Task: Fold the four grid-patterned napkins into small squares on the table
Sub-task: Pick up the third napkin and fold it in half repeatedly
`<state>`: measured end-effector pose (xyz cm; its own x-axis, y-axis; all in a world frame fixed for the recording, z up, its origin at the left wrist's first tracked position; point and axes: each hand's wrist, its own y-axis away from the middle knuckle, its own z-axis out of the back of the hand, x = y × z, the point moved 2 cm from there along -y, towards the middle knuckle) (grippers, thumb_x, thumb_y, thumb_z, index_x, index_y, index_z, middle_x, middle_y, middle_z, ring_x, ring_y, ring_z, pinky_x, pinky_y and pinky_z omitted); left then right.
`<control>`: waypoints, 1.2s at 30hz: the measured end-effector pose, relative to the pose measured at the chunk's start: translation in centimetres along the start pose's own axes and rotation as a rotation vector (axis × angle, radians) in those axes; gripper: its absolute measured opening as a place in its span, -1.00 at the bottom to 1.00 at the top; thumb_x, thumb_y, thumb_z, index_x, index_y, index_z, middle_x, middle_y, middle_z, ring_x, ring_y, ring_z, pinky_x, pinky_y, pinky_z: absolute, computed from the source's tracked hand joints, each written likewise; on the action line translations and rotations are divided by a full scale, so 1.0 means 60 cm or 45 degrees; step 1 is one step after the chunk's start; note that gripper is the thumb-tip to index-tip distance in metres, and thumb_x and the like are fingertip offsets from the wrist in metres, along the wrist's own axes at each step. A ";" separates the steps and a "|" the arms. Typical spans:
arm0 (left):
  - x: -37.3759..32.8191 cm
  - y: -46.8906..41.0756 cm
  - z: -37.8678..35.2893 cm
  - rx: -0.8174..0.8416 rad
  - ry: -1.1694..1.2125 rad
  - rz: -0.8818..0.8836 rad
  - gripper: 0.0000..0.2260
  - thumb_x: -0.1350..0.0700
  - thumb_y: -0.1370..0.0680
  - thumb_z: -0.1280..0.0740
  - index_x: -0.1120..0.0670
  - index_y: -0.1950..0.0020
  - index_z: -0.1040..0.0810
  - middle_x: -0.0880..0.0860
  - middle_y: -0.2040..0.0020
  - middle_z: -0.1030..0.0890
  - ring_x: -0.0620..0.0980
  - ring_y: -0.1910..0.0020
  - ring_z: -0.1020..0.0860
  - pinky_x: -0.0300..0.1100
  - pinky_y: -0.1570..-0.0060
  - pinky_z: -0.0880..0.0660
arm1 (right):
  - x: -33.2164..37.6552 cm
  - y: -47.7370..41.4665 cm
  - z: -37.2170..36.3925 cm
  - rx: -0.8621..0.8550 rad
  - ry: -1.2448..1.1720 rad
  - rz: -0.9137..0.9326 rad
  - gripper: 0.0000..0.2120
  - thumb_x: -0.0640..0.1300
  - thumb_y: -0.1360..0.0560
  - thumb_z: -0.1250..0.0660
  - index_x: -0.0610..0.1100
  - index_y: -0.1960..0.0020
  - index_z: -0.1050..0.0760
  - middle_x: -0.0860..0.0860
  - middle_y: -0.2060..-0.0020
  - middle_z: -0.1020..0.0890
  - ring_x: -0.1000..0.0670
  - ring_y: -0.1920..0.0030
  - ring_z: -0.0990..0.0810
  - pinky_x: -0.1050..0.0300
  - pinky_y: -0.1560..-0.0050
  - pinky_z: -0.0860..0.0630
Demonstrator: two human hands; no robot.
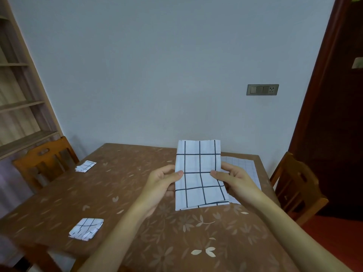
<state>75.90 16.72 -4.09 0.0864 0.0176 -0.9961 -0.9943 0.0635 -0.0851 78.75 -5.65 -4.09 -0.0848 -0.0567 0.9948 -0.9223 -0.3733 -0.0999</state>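
I am pinching the folded napkin [199,174] by its sides, left grip [163,182] and right grip [233,178] both clamped, above the tabletop [137,193].

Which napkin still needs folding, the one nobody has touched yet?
Find the brown flowered table and go to its far right corner. There, behind the right hand, lies a flat napkin. Unlike the two small folded squares at the left, it lies spread out, pale-lined.
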 end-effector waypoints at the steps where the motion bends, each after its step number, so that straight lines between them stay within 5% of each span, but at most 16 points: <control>1: 0.003 -0.002 0.002 0.010 0.027 0.004 -0.81 0.20 -0.64 -0.32 0.14 -0.21 -0.64 0.11 0.00 -0.76 -0.03 0.18 -0.72 -0.22 0.27 -0.64 | -0.002 0.000 0.001 -0.004 -0.036 0.006 -0.75 -0.20 -0.61 -0.30 -0.08 -0.24 -0.62 -0.12 -0.13 -0.71 -0.19 -0.15 -0.68 -0.03 -0.14 -0.60; 4: 0.008 -0.007 0.009 0.021 0.123 0.006 -0.81 0.25 -0.63 -0.29 0.13 -0.20 -0.63 0.17 -0.05 -0.74 0.07 0.13 -0.73 -0.08 0.16 -0.70 | -0.009 0.000 -0.001 -0.027 -0.100 0.036 -0.75 -0.28 -0.60 -0.27 -0.12 -0.13 -0.69 -0.16 -0.10 -0.71 -0.19 -0.12 -0.68 -0.07 -0.18 -0.59; 8: 0.009 -0.008 0.014 -0.004 0.220 -0.005 -0.67 0.37 -0.64 -0.19 0.13 0.08 -0.71 0.17 0.16 -0.71 0.04 0.27 -0.70 -0.11 0.26 -0.68 | -0.008 -0.002 -0.001 -0.051 -0.180 0.073 -0.51 -0.45 -0.60 -0.11 -0.15 0.31 -0.67 -0.10 0.32 -0.66 0.03 0.34 -0.63 0.28 0.33 -0.55; 10: 0.013 -0.009 0.023 -0.048 0.211 -0.015 -0.59 0.39 -0.64 -0.14 0.13 0.21 -0.71 0.16 0.22 -0.67 0.05 0.28 -0.69 -0.04 0.23 -0.67 | -0.008 -0.004 0.005 -0.052 -0.236 0.062 -0.47 -0.45 -0.61 -0.05 -0.15 0.37 -0.61 -0.10 0.39 -0.63 0.02 0.41 -0.60 0.24 0.35 -0.56; 13: 0.021 -0.010 0.034 -0.083 0.216 -0.083 -0.71 0.26 -0.55 -0.18 0.21 0.18 -0.70 0.28 0.15 -0.61 0.24 0.14 -0.61 0.23 0.04 -0.59 | -0.012 -0.008 0.018 -0.095 -0.242 0.022 -0.65 -0.36 -0.63 -0.08 -0.21 0.14 -0.61 -0.18 0.24 -0.69 -0.07 0.30 -0.66 0.11 0.20 -0.59; 15: 0.021 -0.008 0.031 -0.108 0.164 -0.122 -0.74 0.17 -0.53 -0.24 0.23 0.17 -0.71 0.20 0.20 -0.63 0.19 0.14 -0.61 0.07 0.12 -0.58 | -0.020 -0.012 0.019 -0.136 -0.184 -0.058 -0.75 -0.22 -0.65 -0.11 -0.21 -0.11 -0.57 -0.17 0.18 -0.72 -0.10 0.21 -0.69 0.04 0.07 -0.58; 18: 0.021 -0.005 0.019 -0.141 -0.142 -0.231 -0.85 0.30 -0.57 -0.39 0.16 0.13 -0.72 -0.05 0.31 -0.68 -0.14 0.28 -0.64 -0.28 0.29 -0.52 | -0.033 -0.016 0.007 -0.089 -0.014 -0.168 -0.67 0.10 -0.63 -0.18 -0.03 -0.23 -0.57 -0.05 0.05 -0.75 -0.08 0.03 -0.72 0.01 -0.12 -0.57; 20: 0.031 -0.009 0.010 -0.108 -0.266 -0.239 -0.85 0.32 -0.54 -0.43 0.09 0.03 -0.72 -0.02 0.15 -0.75 -0.10 0.16 -0.71 -0.08 0.19 -0.62 | -0.040 -0.017 -0.002 -0.072 0.124 -0.173 -0.64 0.22 -0.57 -0.25 0.03 -0.22 -0.58 -0.01 -0.06 -0.73 -0.02 -0.06 -0.71 0.00 -0.16 -0.58; 22: 0.042 -0.013 0.003 -0.055 -0.255 -0.226 -0.76 0.29 -0.56 -0.43 0.00 -0.13 -0.68 0.01 -0.02 -0.76 0.01 0.01 -0.73 0.14 0.07 -0.65 | -0.040 -0.013 -0.011 -0.122 0.191 -0.140 -0.72 0.16 -0.56 -0.31 0.05 -0.18 -0.59 0.02 -0.04 -0.73 0.04 -0.02 -0.72 0.07 -0.09 -0.63; 26: 0.059 -0.015 -0.019 -0.057 -0.123 -0.215 -0.59 0.28 -0.59 -0.38 -0.05 -0.38 -0.48 0.04 -0.07 -0.75 0.01 -0.01 -0.73 -0.13 0.09 -0.67 | -0.052 -0.010 -0.020 -0.189 0.247 -0.050 -0.80 0.05 -0.59 -0.32 0.01 -0.15 -0.59 0.01 0.00 -0.74 0.03 0.01 -0.73 0.14 0.04 -0.66; 29: 0.086 -0.019 -0.038 -0.186 -0.080 -0.059 -0.73 0.14 -0.63 -0.35 -0.03 -0.32 -0.49 0.01 0.03 -0.76 -0.05 0.08 -0.74 -0.24 0.21 -0.64 | -0.072 -0.012 -0.022 -0.323 0.242 -0.019 -0.85 0.05 -0.58 -0.33 0.04 -0.10 -0.57 0.04 0.03 -0.72 0.06 0.03 -0.71 0.15 0.05 -0.65; 33: 0.122 -0.026 -0.057 -0.103 -0.097 -0.045 -0.79 0.10 -0.64 -0.32 0.17 -0.21 -0.59 0.12 0.11 -0.76 0.15 0.27 -0.73 -0.02 0.34 -0.68 | -0.100 -0.017 -0.022 -0.361 0.270 -0.068 -0.84 0.08 -0.62 -0.25 0.05 -0.11 -0.53 0.05 0.04 -0.69 0.06 0.06 -0.70 0.09 0.08 -0.66; 36: 0.152 -0.037 -0.052 -0.149 -0.131 -0.034 -0.82 0.11 -0.65 -0.32 0.16 -0.16 -0.61 0.12 0.22 -0.74 0.08 0.42 -0.68 -0.13 0.48 -0.59 | -0.132 -0.017 -0.006 -0.291 0.261 -0.179 -0.80 0.05 -0.64 -0.23 -0.03 -0.12 -0.54 -0.03 0.20 -0.66 0.02 0.29 -0.67 0.16 0.29 -0.58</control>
<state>78.72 13.63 -13.08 0.1131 0.1200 -0.9863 -0.9914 -0.0515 -0.1200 80.22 -4.48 -11.88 -0.0036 0.1769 0.9842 -0.9891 -0.1456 0.0226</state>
